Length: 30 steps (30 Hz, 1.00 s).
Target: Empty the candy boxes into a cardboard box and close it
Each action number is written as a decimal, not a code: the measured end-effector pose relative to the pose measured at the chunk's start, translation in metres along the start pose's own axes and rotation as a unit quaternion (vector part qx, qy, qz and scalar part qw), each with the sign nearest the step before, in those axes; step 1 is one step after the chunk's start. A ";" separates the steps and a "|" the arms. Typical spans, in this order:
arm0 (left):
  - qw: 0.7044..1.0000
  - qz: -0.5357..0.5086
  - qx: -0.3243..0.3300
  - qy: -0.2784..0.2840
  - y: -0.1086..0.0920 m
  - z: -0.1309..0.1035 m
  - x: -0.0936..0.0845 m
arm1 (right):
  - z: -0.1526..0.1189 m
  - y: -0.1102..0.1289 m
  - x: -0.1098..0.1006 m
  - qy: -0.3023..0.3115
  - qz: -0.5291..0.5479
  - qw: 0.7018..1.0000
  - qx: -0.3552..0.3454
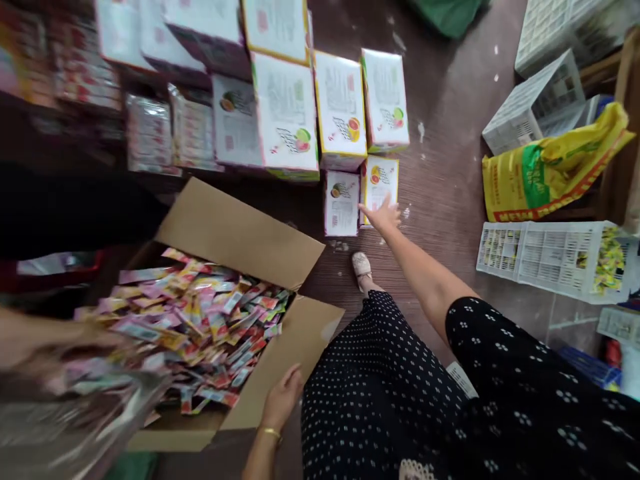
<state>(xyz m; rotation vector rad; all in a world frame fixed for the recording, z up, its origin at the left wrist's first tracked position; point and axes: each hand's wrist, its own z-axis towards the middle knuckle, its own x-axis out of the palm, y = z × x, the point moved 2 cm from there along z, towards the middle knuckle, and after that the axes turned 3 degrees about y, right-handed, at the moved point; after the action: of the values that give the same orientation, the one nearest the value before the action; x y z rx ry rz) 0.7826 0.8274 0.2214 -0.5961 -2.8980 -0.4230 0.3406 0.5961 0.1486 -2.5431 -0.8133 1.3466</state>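
My right hand (384, 215) reaches forward with its fingers spread over a small white carton with yellow edges (381, 175). Whether the fingertips touch it I cannot tell. Beside that carton stands a small purple-edged carton (342, 207) with a fruit print. Low in the view, my left hand (283, 398), a gold bracelet on its wrist, is empty, with the thumb apart from loosely bent fingers. It is next to the flap of an open cardboard box (300, 320). Many colourful sachets (200, 320) fill this box.
At the left, another person's blurred hand (95, 347) is over the sachets, near a clear plastic bag (60, 427). Larger fruit-printed cartons (285, 100) are stacked ahead. White plastic crates (545, 257) and a yellow sack (545, 167) stand along the right.
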 end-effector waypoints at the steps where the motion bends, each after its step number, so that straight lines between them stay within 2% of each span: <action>1: 1.000 -0.028 -0.004 0.002 -0.012 0.003 0.011 | 0.013 0.005 0.007 0.001 -0.009 1.000 -0.003; 4: 0.997 -0.078 0.003 -0.003 -0.044 0.008 0.030 | 0.035 0.010 0.022 -0.011 -0.012 1.000 -0.005; 6: 0.997 -0.077 0.011 -0.007 -0.057 0.011 0.036 | 0.040 0.006 0.019 -0.033 0.005 0.999 0.005; 9: 1.000 -0.011 0.020 -0.021 -0.075 0.017 0.043 | 0.033 -0.013 -0.005 -0.037 0.058 0.998 0.000; 11: 0.998 0.037 0.049 -0.019 -0.094 0.020 0.051 | 0.014 -0.031 -0.027 0.019 0.168 0.985 -0.044; 12: 0.997 0.036 0.072 -0.006 -0.107 0.020 0.058 | -0.002 -0.041 -0.037 0.070 0.247 0.963 -0.079; 13: 0.995 0.010 0.097 0.014 -0.122 0.019 0.065 | -0.021 -0.050 -0.047 0.131 0.329 0.928 -0.115; 15: 0.984 -0.101 0.131 0.071 -0.154 0.009 0.083 | -0.070 -0.065 -0.059 0.261 0.458 0.836 -0.155; 17: 0.955 -0.230 0.130 0.138 -0.182 -0.009 0.100 | -0.123 -0.074 -0.062 0.380 0.500 0.765 -0.145; 19: 0.902 -0.336 0.116 0.243 -0.198 -0.032 0.112 | -0.173 -0.078 -0.057 0.482 0.488 0.718 -0.123; 20: 0.865 -0.394 0.127 0.283 -0.201 -0.043 0.112 | -0.193 -0.077 -0.053 0.522 0.473 0.699 -0.120; 21: 0.836 -0.437 0.137 0.301 -0.199 -0.052 0.109 | -0.211 -0.075 -0.048 0.553 0.457 0.685 -0.124; 23: 0.797 -0.502 0.179 0.285 -0.183 -0.067 0.090 | -0.237 -0.067 -0.034 0.596 0.421 0.668 -0.148; 27: 0.780 -0.542 0.223 0.218 -0.128 -0.083 0.036 | -0.280 -0.041 0.002 0.673 0.332 0.628 -0.207; 29: 0.778 -0.553 0.230 0.189 -0.105 -0.087 0.012 | -0.304 -0.023 0.021 0.688 0.338 0.617 -0.179; 30: 0.778 -0.556 0.236 0.172 -0.096 -0.089 0.001 | -0.316 -0.014 0.030 0.682 0.347 0.626 -0.150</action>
<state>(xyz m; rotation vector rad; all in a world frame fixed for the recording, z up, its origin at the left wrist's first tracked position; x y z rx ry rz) 0.7510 0.7165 0.2825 1.1916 -2.4757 0.1157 0.6021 0.6607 0.3174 -3.0619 0.3525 -1.0119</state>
